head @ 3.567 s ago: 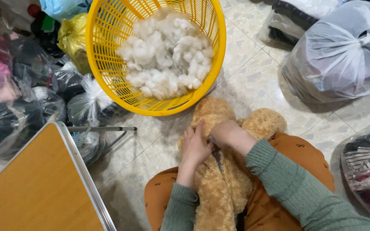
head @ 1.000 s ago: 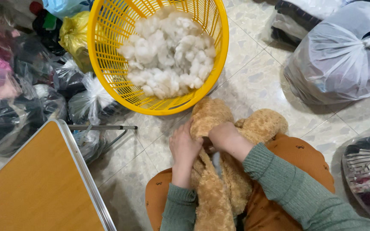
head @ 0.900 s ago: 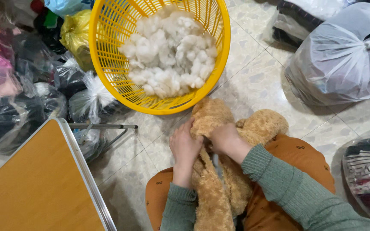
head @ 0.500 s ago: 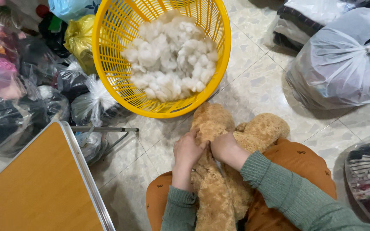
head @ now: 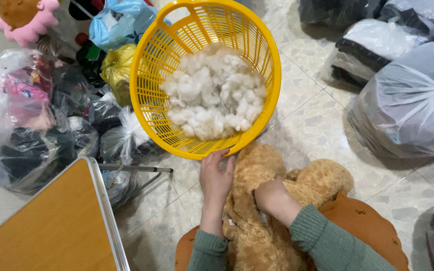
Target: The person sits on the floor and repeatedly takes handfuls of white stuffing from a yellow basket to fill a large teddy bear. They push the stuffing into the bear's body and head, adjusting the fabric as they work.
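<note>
floor: pale speckled tile floor (head: 322, 125) from where I'm watching | on it: yellow basket (head: 151, 65) up top | heap of tied plastic bags (head: 41, 130) on the left | big grey bag (head: 413, 100) on the right | wooden folding table (head: 56, 221) standing bottom left
</note>
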